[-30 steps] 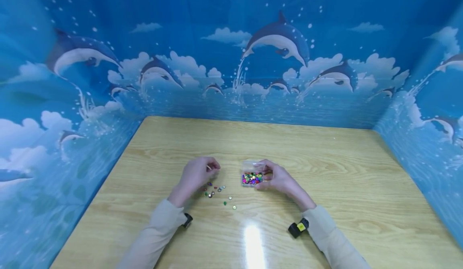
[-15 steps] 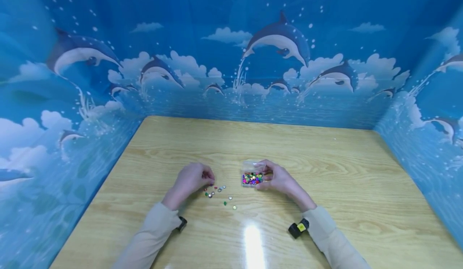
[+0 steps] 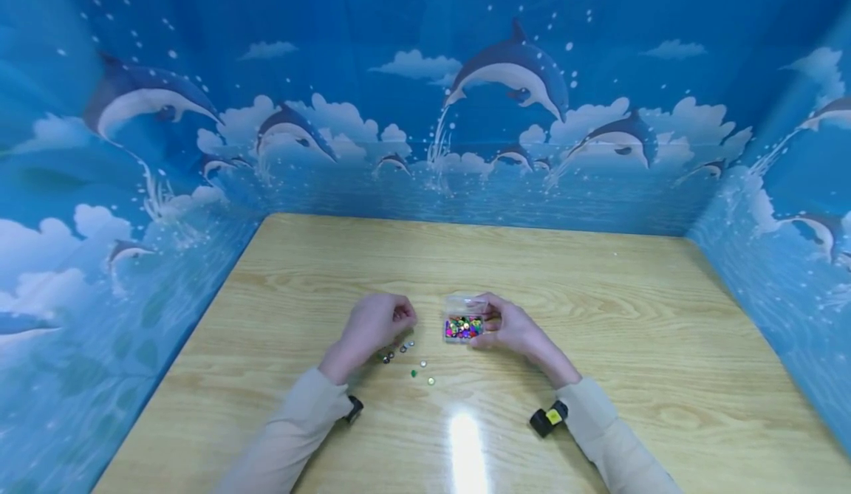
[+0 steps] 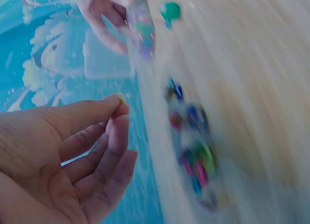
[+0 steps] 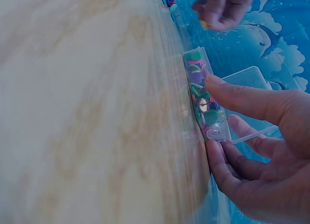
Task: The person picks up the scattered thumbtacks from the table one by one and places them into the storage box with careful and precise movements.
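Note:
A small clear plastic box (image 5: 222, 133) stands on the table, full of colourful thumbtacks (image 5: 210, 117). Its transparent lid (image 5: 249, 79) is swung back. My right hand (image 3: 510, 326) grips the box at its right side, thumb on the near edge and fingers behind. Left of the box, my left hand (image 3: 374, 326) is raised over the table. Its thumb and index finger pinch a small yellow thumbtack (image 4: 121, 97), mostly hidden by the fingertips. Loose thumbtacks (image 4: 196, 161) lie below that hand, blurred in the left wrist view.
Between the arms, a green thumbtack (image 3: 414, 374) and a pale one (image 3: 431, 381) lie nearer the body. The wooden table (image 3: 598, 294) is bordered by a blue dolphin-print curtain (image 3: 425, 95) at the back and sides. Each wrist wears a small black camera (image 3: 547, 420).
My left hand first dipped to the loose thumbtacks, then rose and moved right toward the box, a yellow thumbtack now in its fingertips. The right hand and box have stayed put.

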Demonstrator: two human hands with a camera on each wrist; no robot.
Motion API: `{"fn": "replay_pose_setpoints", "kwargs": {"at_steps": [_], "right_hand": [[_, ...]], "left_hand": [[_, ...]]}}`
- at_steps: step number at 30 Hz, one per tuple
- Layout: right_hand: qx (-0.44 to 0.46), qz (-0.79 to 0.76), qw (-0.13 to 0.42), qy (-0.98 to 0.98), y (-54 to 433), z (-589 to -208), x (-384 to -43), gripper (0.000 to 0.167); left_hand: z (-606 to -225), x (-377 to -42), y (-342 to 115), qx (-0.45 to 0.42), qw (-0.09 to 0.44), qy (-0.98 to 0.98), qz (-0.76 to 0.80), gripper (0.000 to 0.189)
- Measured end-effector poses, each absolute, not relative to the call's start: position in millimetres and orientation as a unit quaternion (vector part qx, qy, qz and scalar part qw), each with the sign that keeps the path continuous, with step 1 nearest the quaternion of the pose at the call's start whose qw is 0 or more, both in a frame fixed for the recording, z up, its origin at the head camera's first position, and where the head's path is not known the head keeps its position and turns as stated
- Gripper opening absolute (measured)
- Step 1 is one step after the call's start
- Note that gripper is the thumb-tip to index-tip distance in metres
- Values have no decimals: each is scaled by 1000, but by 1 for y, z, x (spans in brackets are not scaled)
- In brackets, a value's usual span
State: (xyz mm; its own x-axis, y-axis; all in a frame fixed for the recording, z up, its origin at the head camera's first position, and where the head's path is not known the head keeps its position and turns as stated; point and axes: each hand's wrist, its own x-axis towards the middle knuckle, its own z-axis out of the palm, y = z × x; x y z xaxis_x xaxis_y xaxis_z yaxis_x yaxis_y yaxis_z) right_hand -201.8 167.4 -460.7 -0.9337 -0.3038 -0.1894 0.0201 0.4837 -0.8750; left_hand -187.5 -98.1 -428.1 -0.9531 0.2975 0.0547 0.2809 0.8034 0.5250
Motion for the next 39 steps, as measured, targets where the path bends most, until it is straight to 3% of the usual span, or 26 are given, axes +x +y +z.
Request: {"fn": "replay_pose_setpoints", "kwargs": {"at_steps": [6,16,27,39], "right_hand": [[-85,-501,163,846,167,-463,-202,69],[-96,-505,166,841,168,-464,-203,69],[-86,-500,163,846,168,-463,-202,69],[-82,-499,166,847,168,-462,-202,69]], "left_hand": [[-423,-188,-70,175,1,942,285,7],[-429,-191,-53,193,22,929,314,4],[-421,-194,-86,149,13,948,281,6],[-428,-187,-131,118,66,959,249,12]]}}
